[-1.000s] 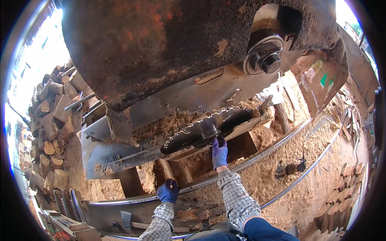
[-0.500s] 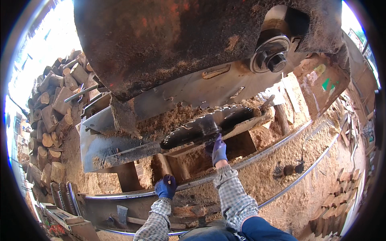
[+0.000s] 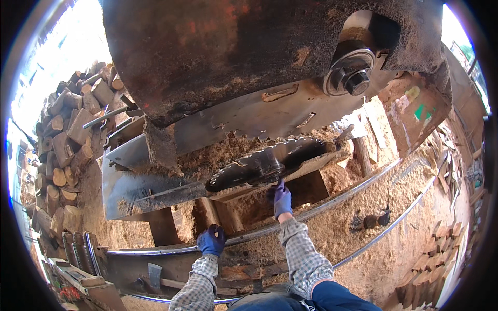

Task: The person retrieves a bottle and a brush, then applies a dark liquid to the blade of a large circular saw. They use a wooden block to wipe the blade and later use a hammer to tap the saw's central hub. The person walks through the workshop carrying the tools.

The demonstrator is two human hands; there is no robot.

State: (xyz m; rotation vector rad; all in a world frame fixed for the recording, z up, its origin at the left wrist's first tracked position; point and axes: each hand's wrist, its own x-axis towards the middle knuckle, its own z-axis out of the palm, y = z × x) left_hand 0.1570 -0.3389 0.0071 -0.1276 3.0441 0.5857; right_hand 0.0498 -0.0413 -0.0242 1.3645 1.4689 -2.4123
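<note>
Toothed circular steel saw blade (image 3: 259,166) lies edge-on just above the right hand (image 3: 281,199), whose fingertips touch its hub; left hand (image 3: 211,241), farther off, grips the curved metal rail (image 3: 155,251).

Blue gloves on left hand (image 3: 211,241), right hand (image 3: 281,199); checked grey-white sleeves (image 3: 303,256); rust-brown housing (image 3: 233,52).

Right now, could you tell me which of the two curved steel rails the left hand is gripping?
The left hand grips the nearer rail, under the sawdust-covered saw; the farther rail lies untouched.
</note>
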